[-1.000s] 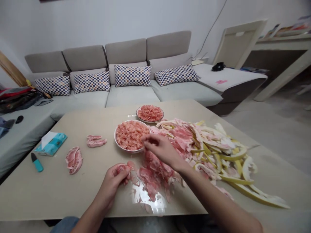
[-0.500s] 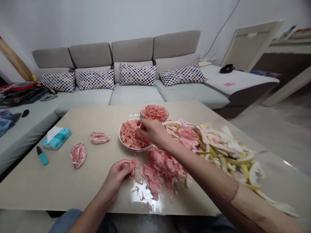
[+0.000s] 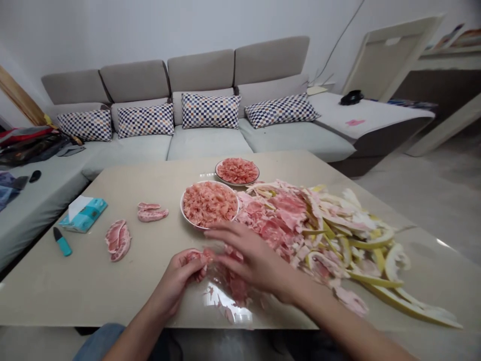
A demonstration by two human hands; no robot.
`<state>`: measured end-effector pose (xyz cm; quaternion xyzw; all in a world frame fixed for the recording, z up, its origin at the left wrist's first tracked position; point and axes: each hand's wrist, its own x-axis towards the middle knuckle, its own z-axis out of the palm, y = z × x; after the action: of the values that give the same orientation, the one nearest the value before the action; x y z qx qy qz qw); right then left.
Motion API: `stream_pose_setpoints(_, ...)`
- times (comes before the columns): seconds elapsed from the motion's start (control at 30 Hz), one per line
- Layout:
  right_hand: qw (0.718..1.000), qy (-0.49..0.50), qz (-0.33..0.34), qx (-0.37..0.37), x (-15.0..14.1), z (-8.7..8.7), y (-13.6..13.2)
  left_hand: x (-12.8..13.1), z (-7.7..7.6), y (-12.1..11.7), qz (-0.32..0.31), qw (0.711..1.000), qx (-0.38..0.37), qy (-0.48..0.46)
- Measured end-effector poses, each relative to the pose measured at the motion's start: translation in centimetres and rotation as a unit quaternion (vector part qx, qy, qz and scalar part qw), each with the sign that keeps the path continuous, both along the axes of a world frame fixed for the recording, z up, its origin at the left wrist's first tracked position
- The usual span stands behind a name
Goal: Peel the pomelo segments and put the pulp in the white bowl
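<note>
Near the table's front, my left hand (image 3: 187, 271) is closed around a pink pomelo segment (image 3: 206, 255), partly hidden by the fingers. Just right of it, my right hand (image 3: 250, 255) has its fingers stretched apart, slightly blurred, with nothing visible in them. Beyond the hands stands a white bowl heaped with pomelo pulp (image 3: 209, 203). Behind that is a dark-rimmed plate of redder pulp (image 3: 237, 170). Pink segment skins (image 3: 274, 228) lie in a pile under and beyond my right hand. Two groups of unpeeled pomelo segments (image 3: 118, 240) rest to the left.
A heap of yellow-green pomelo peel (image 3: 372, 250) spreads over the table's right side. At the left lie a blue tissue pack (image 3: 84, 215) and a small knife with a turquoise handle (image 3: 63, 243). A grey sofa (image 3: 206, 143) with checkered cushions stands behind the table.
My right hand has moved from above the pulp bowl back toward me, beside my left hand, and its fingers have spread. My left hand stays in place with the segment.
</note>
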<state>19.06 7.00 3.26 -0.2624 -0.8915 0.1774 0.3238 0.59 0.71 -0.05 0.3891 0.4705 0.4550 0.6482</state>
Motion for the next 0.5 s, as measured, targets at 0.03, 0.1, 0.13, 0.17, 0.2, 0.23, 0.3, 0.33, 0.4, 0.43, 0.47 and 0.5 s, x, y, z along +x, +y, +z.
stream_pose_setpoints(0.03,1.0,0.0,-0.002,-0.019,0.3,-0.8,-1.4,0.1,0.0,-0.1,-0.008,1.0,-0.002,-0.005)
stream_pose_setpoints(0.1,1.0,0.005,-0.018,-0.018,0.8,-2.4,-3.4,0.3,-0.1,-0.3,-0.024,1.0,-0.009,-0.017)
stream_pose_setpoints(0.13,1.0,0.009,-0.021,-0.005,0.9,-3.1,-4.0,0.4,-0.2,-0.4,-0.031,0.999,-0.014,-0.024)
stream_pose_setpoints(0.17,1.0,0.013,-0.023,0.015,1.0,-3.5,-4.3,0.6,-0.3,-0.5,-0.036,0.999,-0.019,-0.032)
stream_pose_setpoints(0.2,0.999,0.016,-0.025,0.039,1.0,-3.9,-4.4,0.6,-0.4,-0.6,-0.04,0.998,-0.023,-0.039)
stream_pose_setpoints(0.23,0.998,0.013,-0.027,0.062,1.0,-4.1,-4.4,0.7,-0.5,-0.6,-0.043,0.998,-0.028,-0.045)
stream_pose_setpoints(0.3,0.994,-0.007,-0.036,0.1,1.0,-4.3,-4.2,0.7,-0.5,-0.7,-0.046,0.997,-0.034,-0.055)
stream_pose_setpoints(0.33,0.993,-0.02,-0.035,0.115,1.0,-4.3,-4.1,0.7,-0.5,-0.8,-0.047,0.996,-0.037,-0.058)
stream_pose_setpoints(0.4,0.99,-0.037,-0.021,0.133,1.1,-4.4,-4.0,0.6,-0.6,-0.8,-0.051,0.996,-0.047,-0.063)
stream_pose_setpoints(0.43,0.99,-0.036,-0.011,0.136,1.2,-4.5,-4.0,0.6,-0.6,-0.8,-0.052,0.995,-0.051,-0.065)
stream_pose_setpoints(0.47,0.99,-0.028,-0.002,0.138,1.2,-4.6,-4.1,0.6,-0.6,-0.8,-0.053,0.995,-0.054,-0.067)
stream_pose_setpoints(0.5,0.99,-0.018,0.004,0.137,1.2,-4.7,-4.1,0.5,-0.7,-0.8,-0.054,0.994,-0.057,-0.069)
